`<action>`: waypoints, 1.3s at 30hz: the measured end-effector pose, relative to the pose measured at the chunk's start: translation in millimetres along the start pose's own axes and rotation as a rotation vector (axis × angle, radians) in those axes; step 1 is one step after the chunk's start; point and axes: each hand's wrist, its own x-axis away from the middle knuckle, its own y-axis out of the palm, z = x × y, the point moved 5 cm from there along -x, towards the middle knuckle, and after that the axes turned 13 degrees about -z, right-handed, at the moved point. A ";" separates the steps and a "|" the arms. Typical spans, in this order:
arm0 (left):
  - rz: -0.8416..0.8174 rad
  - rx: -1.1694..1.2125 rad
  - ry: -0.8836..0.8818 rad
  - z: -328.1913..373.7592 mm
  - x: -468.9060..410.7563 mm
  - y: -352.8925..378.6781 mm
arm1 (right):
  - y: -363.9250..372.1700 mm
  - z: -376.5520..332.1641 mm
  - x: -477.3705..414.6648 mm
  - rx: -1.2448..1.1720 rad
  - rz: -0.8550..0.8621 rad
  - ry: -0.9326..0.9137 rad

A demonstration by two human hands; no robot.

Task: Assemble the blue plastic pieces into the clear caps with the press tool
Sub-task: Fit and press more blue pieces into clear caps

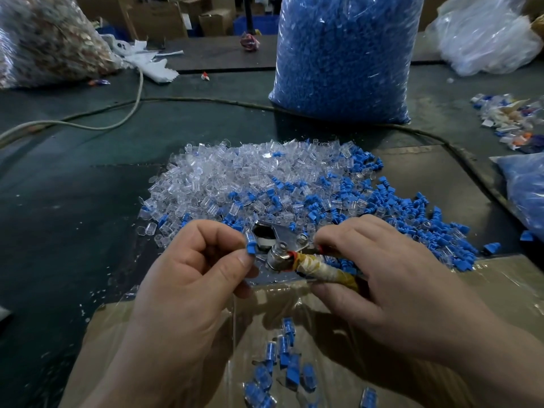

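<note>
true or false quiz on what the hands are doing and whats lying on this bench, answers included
1. The left hand pinches a blue piece beside the press tool. True.
2. The right hand lies flat on the table and holds nothing. False: it grips the tool's taped handle.
3. A tall clear bag of blue pieces stands behind the pile of clear caps. True.
4. That pile holds clear caps only. False: loose blue pieces are mixed in, thickest on its right side.
5. Caps with blue inside lie in the plastic-lined box nearest the person. True.
</note>
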 end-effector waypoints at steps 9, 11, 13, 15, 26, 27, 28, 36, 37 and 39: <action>-0.028 0.017 0.000 3.0 0.9 3.5 | 0.8 -2.0 0.8 0.011 0.006 -0.009; -0.024 0.028 0.002 4.0 0.6 5.4 | 0.4 -2.9 1.0 0.015 0.018 -0.001; -0.018 0.039 -0.003 4.3 0.7 6.8 | -1.3 -4.9 0.2 0.014 0.032 0.002; 0.002 0.054 -0.007 4.4 1.0 6.3 | -2.5 -6.6 -1.8 -0.004 0.038 0.000; 0.061 0.024 -0.237 -1.8 2.0 4.8 | 1.8 11.5 -7.2 0.124 0.086 0.215; 0.014 0.014 -0.274 -3.7 2.9 9.5 | 2.1 13.4 -9.8 0.148 0.083 0.237; -0.027 -0.013 -0.301 -5.0 3.8 14.3 | 3.0 14.6 -12.8 0.173 0.071 0.256; 0.021 -0.191 -0.237 -10.2 6.0 17.1 | -4.7 3.0 -14.0 0.114 0.206 0.192; 0.035 -0.238 -0.209 -10.2 6.0 16.5 | -4.7 -5.4 -10.9 0.088 0.243 0.128; 0.029 -0.350 -0.153 -8.8 7.2 18.3 | 0.0 -21.4 -8.6 0.063 0.242 0.009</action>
